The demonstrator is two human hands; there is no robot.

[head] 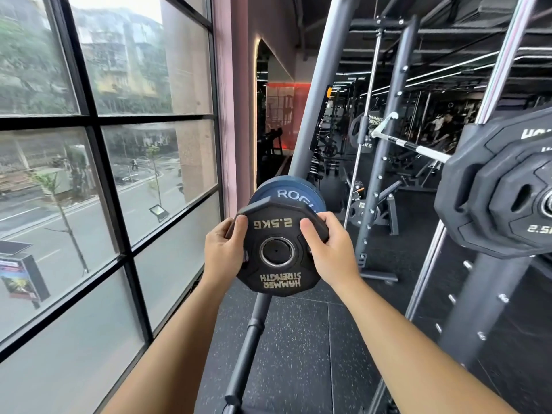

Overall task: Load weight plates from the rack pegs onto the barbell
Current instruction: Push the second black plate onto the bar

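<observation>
Hands on the iron here: the left hand (222,252) and the right hand (331,249) both grip a black many-sided weight plate (277,231), one on each edge, thumbs pressed on the near face and fingers curled round the rim behind. The plate stands upright, facing the camera at about chest height, and its gold lettering, 2.5KG and HAMMER STRENGTH, reads upside down from here. A black round end shows inside its steel-ringed centre hole, though whether that is a rack peg or a barbell sleeve, I cannot tell. Right behind it sits a blue round ROGUE plate (286,192), partly hidden, at the foot of a leaning grey steel upright (316,100). A dark round bar (254,327) runs from the bottom edge up under the black plate, above the speckled black rubber floor (298,354). Off to the right, well apart, a stack of larger black many-sided plates (493,198) hangs on the rack, with a chrome barbell shaft (418,149) reaching away behind it. A black-framed window (98,174) fills the left side.
</observation>
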